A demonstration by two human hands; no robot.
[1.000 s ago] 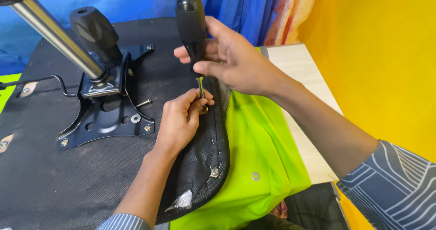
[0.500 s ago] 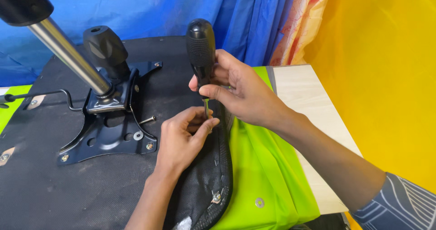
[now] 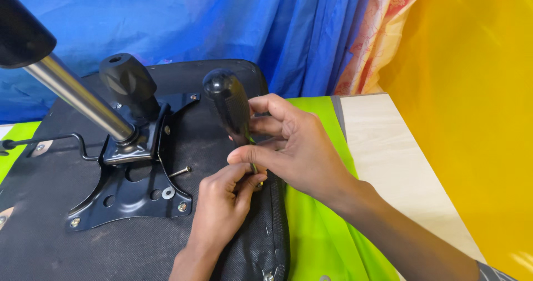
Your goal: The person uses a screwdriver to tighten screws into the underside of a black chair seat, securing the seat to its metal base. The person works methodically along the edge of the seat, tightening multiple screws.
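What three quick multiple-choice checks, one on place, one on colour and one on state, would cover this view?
1. Where does the loose screw lie?
A. on the wooden tabletop
B. on the black seat underside beside the metal plate
C. on the green cloth

2. What colour is the screwdriver handle?
A. black
B. red
C. yellow

3. How is the screwdriver held?
A. lying flat, untouched
B. in the left hand alone
C. right hand on the handle, left hand pinching at the tip

Answers: 1 B, it rests just right of the metal plate. 2 A, the handle is plainly black. 3 C, both hands are on it.
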